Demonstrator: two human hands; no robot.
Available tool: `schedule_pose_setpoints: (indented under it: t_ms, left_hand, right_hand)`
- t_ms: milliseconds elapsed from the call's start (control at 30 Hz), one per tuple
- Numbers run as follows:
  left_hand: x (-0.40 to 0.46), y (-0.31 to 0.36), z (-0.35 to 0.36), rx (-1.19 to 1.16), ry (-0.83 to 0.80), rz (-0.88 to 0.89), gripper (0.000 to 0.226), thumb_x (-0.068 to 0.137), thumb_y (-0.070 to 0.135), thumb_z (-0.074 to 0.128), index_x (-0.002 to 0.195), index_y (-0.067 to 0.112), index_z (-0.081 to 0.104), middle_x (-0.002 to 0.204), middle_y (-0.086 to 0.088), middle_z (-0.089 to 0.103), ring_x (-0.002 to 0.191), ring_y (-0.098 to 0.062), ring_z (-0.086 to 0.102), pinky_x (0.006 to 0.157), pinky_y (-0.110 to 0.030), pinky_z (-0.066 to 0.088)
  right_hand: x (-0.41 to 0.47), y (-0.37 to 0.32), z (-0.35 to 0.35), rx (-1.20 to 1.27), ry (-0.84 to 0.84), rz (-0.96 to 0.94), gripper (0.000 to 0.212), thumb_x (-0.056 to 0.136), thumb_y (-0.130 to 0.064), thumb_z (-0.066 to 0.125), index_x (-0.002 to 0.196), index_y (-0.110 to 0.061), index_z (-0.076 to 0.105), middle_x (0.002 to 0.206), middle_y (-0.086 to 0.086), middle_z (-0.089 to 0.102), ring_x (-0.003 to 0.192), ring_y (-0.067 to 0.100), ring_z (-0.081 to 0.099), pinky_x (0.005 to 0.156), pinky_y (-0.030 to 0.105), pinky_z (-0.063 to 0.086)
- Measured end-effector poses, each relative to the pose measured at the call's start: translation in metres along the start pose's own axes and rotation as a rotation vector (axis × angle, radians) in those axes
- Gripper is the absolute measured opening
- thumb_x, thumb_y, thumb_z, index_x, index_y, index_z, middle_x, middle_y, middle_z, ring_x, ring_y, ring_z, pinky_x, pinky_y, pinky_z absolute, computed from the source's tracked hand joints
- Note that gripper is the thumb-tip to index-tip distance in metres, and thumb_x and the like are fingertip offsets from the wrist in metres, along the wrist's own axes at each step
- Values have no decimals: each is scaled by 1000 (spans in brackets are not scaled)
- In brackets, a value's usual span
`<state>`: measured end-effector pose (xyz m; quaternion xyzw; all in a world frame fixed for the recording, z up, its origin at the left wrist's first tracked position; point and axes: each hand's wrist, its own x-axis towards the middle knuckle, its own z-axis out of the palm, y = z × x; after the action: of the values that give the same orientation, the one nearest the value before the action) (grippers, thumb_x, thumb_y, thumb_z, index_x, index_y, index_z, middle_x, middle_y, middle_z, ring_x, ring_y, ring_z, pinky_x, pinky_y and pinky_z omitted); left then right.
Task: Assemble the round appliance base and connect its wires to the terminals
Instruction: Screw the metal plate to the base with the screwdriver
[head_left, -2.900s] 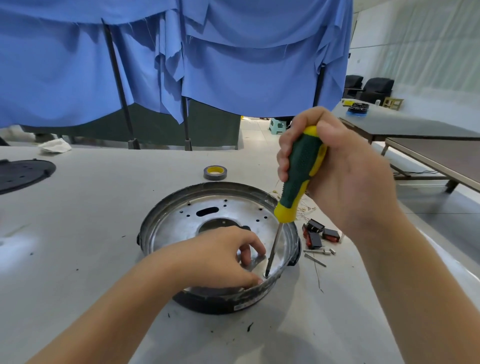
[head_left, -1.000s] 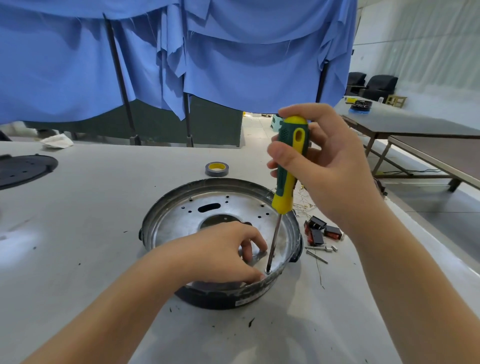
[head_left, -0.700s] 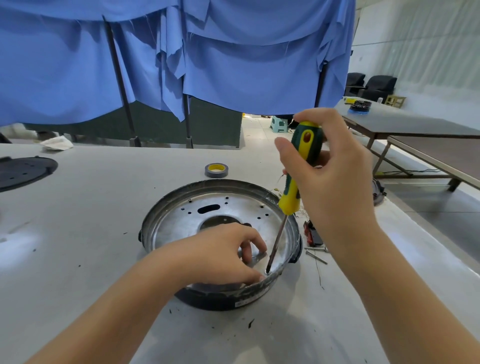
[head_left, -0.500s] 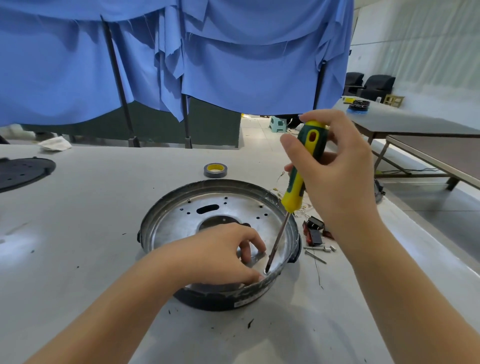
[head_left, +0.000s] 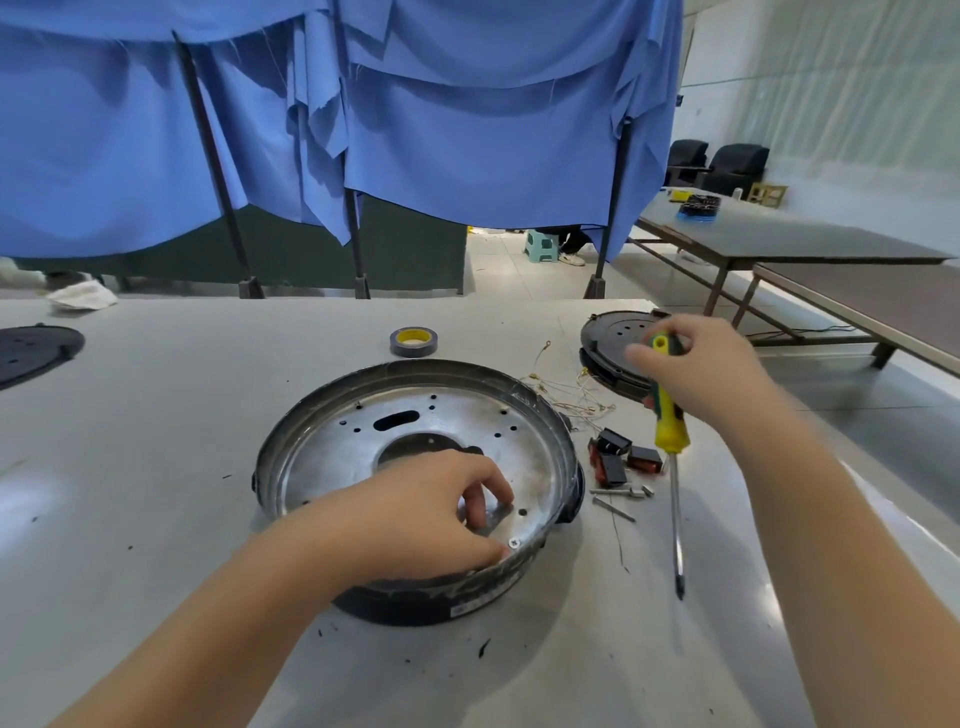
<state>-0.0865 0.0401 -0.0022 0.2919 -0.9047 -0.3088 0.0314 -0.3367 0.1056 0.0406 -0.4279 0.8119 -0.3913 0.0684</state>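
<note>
The round base (head_left: 415, 467) sits mid-table. The left hand (head_left: 421, 514) reaches in at its 5 o'clock rim, fingers curled, pinching a small metal bracket (head_left: 496, 517) beside a screw (head_left: 514, 542). At 3 o'clock, the right hand (head_left: 696, 374) grips the screwdriver (head_left: 670, 426), tip on the table (head_left: 156, 415).

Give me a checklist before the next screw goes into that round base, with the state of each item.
1. Screw near the front rim of the round base: head shows in its hole, ok; whether tight, cannot tell.
2. Left hand holds the small metal bracket in place: ok.
3. Hole beside the bracket has no screw: not ok.
4. Screwdriver in right hand, tip off the base, over the table: not ok.
5. Spare screws lie right of the base: ok.
6. Wires loose on the table, unconnected: not ok.
</note>
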Motion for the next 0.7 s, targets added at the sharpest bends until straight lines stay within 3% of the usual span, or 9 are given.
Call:
schedule_pose_setpoints:
  t_ms: [200,333,700]
  left_hand:
    - [-2,1,1,-17,13,10,63,81,37,67,134,49,35,89,29,55,70,19,51,65,-11,37]
    - [-2,2,1,-27,18,9,63,81,34,68,134,47,38,89,30,54,69,20,51,64,-9,37]
    - [-3,2,-1,13,-14,6,48,80,40,65,123,50,46,89,30,56,70,20,51,64,-11,36]
  right_hand:
    - [8,30,4,-310,-230,252,30,87,-30,68,107,-9,63,93,14,66,88,31,66,82,46,57]
    - [10,42,10,-365,-265,312,35,87,-29,69,106,0,65,102,19,67,94,34,67,85,47,56]
    - [10,46,15,-452,-302,336,48,81,-43,73,104,-3,63,96,13,65,89,26,63,85,42,57]
